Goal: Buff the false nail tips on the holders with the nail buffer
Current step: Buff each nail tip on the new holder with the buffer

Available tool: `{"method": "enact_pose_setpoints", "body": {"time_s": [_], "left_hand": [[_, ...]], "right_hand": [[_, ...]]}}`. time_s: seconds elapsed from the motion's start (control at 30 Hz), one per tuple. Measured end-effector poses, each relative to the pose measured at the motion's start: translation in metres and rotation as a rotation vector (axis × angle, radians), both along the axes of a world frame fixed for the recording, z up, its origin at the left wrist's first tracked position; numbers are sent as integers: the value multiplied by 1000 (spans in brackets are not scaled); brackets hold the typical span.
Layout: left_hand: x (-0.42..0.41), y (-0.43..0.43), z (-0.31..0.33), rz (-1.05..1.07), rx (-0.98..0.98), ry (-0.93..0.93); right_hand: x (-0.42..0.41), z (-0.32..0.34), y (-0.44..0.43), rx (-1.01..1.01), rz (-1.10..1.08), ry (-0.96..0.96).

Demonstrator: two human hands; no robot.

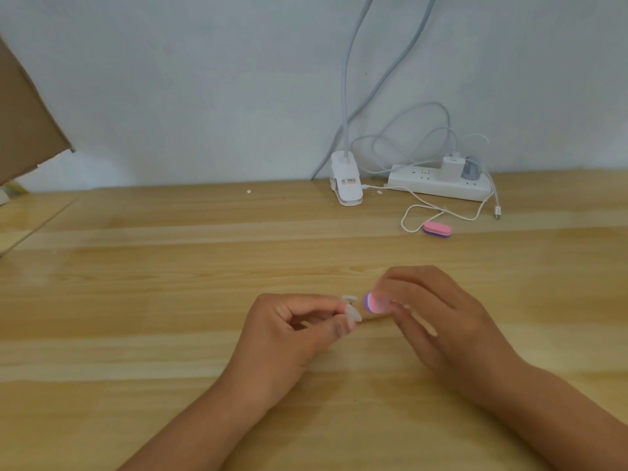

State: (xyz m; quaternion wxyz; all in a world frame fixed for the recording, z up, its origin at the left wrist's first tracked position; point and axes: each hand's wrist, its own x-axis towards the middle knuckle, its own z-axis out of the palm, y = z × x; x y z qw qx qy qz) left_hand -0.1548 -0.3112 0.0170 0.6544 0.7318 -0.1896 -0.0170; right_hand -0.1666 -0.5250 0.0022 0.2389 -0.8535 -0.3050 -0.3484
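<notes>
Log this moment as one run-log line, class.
left hand: pinches nail tip holder | right hand: holds nail buffer beside it | spare buffer: on table

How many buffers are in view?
2. One buffer is held in the right hand; the spare buffer lies on the table by the cable loop. Others may be hidden.
</notes>
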Motion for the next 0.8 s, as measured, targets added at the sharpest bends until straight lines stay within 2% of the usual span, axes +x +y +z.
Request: {"method": "enact_pose_setpoints", "body": {"time_s": [0.07,0.17,0.3,0.4,0.47,0.57,0.63,0.73,0.8], "left_hand": [[0,-1,-1,-5,-12,10],[-2,-2,0,-66,-47,24],[-1,-2,0,-44,-63,72],[-1,-2,1,-24,-55,102],[-2,-2,1,-18,-64,134],[-2,0,2,-52,-51,162],[-1,1,3,-65,-48,174],[0,0,2,-47,-81,207],[-1,-2,2,-39,-105,233]], "right_hand": [[-3,0,7,75,51,-7],[-10,-4,18,-4,145,-37],[-2,1,3,-26,25,-31],[-5,1,8,40,78,-38],[-10,-2,16,-33,109,-68],[-5,1,8,-130,41,-73],[-2,3,0,-90,0,-50],[-6,3,7,10,52,-64],[-12,1,15,-20,110,-86]]}}
